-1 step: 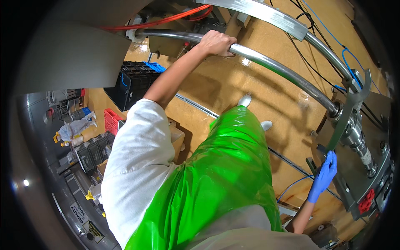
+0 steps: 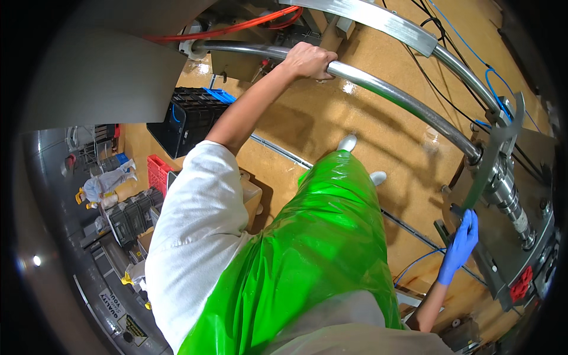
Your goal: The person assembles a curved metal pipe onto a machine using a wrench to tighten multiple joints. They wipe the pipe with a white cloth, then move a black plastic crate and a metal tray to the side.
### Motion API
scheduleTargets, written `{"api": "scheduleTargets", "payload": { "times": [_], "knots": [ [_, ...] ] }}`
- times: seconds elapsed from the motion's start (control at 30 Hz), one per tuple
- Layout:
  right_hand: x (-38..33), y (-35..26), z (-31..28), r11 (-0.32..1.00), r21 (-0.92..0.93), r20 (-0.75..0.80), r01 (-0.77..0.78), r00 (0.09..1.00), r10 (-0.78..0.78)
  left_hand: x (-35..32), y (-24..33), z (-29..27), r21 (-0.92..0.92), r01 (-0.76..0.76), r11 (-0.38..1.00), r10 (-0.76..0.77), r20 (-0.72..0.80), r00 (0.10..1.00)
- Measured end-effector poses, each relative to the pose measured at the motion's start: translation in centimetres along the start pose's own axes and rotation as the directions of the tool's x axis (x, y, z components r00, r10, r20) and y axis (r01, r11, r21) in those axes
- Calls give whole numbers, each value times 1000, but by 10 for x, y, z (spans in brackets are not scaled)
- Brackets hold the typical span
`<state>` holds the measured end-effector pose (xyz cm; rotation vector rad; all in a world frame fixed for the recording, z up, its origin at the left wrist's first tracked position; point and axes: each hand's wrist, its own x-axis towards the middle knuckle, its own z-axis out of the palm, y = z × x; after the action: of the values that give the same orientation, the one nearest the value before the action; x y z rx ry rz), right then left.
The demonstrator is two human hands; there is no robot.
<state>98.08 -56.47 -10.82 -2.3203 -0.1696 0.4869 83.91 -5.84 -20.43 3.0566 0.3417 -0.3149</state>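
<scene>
My bare left hand (image 2: 309,61) is closed around a long steel pipe (image 2: 402,97) that runs from the machine at upper left to the fitting at right. My right hand (image 2: 460,244), in a blue glove, grips the lower end of a big flat metal wrench (image 2: 486,176). The wrench's curved open jaw reaches up beside the steel pipe fitting (image 2: 506,192), at the pipe's right end. From here I cannot tell whether the jaw touches the fitting. The glove partly hides the wrench handle.
A second pipe with a flat steel bar (image 2: 378,26) arches beyond the first. Red hoses (image 2: 231,31) and dark cables hang overhead. Black crates (image 2: 192,115) and a red crate (image 2: 158,171) stand at left. Another person (image 2: 106,183) is at far left. A drain strip crosses the wet tan floor (image 2: 284,127).
My gloved right hand and the wrench have shifted slightly up and to the left. My left hand stays on the pipe.
</scene>
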Motion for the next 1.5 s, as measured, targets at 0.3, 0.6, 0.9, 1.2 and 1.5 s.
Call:
{"api": "scheduleTargets", "payload": {
  "times": [0.3, 0.6, 0.9, 1.2, 1.5],
  "knots": [
    [22, -81, 69, 839, 507, 428, -195, 902, -49, 5, -2, -7, -29, -50, 998, 47, -96, 994],
    [132, -123, 131, 667, -185, 140, 722, 691, -709, 1, -5, -18, -21, -22, 1000, 21, -15, 1000],
    [125, -110, 165, 857, -53, 427, 512, 788, -444, -1, -6, -17, -76, -43, 996, 43, 3, 999],
    [128, -115, 162, 846, -135, 358, 515, 822, -443, -29, -39, -12, -175, -37, 984, -91, -669, 737],
    [130, -127, 166, 922, -81, 392, 379, 862, -320, -91, -295, 112, -683, -674, -280, -941, 55, 334]
  ]
}}
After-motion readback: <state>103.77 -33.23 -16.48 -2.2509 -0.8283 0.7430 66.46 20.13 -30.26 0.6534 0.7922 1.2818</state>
